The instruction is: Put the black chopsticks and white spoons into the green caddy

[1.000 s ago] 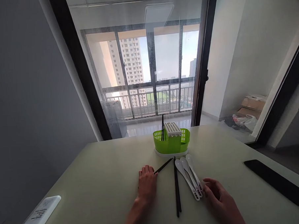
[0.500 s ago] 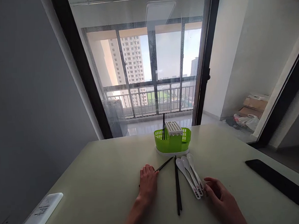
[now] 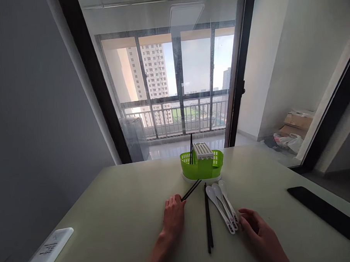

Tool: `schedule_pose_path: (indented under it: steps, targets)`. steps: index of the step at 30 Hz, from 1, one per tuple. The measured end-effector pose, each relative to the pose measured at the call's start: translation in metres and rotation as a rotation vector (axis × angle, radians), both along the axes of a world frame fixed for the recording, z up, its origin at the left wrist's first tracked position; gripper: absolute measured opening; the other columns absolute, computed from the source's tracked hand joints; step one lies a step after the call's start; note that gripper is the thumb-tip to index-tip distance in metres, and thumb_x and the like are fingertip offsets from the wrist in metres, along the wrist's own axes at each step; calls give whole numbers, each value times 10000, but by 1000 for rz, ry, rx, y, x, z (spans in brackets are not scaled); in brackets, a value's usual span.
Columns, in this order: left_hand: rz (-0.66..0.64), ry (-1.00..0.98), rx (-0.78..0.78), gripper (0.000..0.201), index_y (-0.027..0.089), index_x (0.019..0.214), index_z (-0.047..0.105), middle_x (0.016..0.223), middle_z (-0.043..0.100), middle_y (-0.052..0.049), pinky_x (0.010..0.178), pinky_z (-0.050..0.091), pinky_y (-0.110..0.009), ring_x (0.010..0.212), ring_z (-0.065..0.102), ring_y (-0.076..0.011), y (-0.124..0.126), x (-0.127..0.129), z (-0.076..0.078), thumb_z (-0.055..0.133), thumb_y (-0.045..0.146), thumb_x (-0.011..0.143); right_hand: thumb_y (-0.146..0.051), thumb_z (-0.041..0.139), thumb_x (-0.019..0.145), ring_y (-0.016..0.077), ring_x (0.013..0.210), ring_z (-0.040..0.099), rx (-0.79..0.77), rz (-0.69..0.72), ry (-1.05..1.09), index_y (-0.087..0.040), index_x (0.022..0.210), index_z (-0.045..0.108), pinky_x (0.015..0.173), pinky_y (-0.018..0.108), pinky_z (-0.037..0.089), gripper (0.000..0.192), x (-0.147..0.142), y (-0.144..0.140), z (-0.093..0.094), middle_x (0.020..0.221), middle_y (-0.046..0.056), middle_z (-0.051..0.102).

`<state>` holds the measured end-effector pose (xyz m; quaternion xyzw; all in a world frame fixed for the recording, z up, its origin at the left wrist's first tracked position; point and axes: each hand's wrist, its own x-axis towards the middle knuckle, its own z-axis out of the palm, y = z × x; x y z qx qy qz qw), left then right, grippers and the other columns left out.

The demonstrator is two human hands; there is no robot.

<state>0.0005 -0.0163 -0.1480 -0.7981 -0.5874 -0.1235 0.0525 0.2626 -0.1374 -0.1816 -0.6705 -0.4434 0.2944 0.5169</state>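
Note:
My left hand [image 3: 174, 214] is closed around a pair of black chopsticks [image 3: 192, 189], whose tips slant up and right toward the green cutlery basket [image 3: 205, 169]. Another pair of dark chopsticks [image 3: 208, 222] lies lengthwise on the table, to the right of that hand. Beside them, three white spoons [image 3: 210, 192] are fanned out with their patterned handles toward me. At the handle ends rests my right hand [image 3: 259, 231], its fingers loosely curved and thumb apart from them, holding nothing. More black chopsticks [image 3: 191, 150] stand upright in the basket's left compartment.
The pale table [image 3: 132, 210] reaches toward a glass door. A white slotted lid piece [image 3: 203, 150] tops the basket's middle. On the right edge lies a long black object [image 3: 323, 211]; a white power strip [image 3: 49, 246] is at the left. Cardboard boxes [image 3: 299, 121] sit beyond.
The chopsticks in my left hand have tilted slightly upward, and two tips now show side by side where one showed before. My right hand and the spoons stay in place.

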Motion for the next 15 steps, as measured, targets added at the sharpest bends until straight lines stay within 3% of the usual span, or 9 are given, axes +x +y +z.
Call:
schedule_pose_path:
  steps: [8, 12, 15]
  targets:
    - [-16, -91, -98, 293, 175, 987, 568, 947, 701, -93, 727, 413, -306, 843, 672, -219, -7, 5, 9, 308, 292, 1054, -625, 569, 793, 234, 930, 730, -19, 9, -27, -213, 1059, 664, 748, 272, 569, 500, 4, 0, -3, 1045, 91, 764]
    - [-14, -232, -144, 316, 198, 975, 547, 848, 697, -59, 598, 362, -274, 735, 682, -198, -12, 8, 15, 292, 366, 1057, -652, 571, 776, 238, 907, 736, -28, -3, -43, -217, 1030, 682, 741, 271, 572, 516, 3, 0, 0, 1022, 88, 772]
    - [-82, -426, -118, 363, 215, 921, 541, 759, 665, -38, 585, 355, -278, 655, 641, -175, -15, 9, 15, 259, 400, 1053, -668, 558, 781, 241, 916, 733, -28, 2, -40, -221, 1011, 679, 759, 277, 570, 516, 1, 0, 2, 1041, 91, 768]
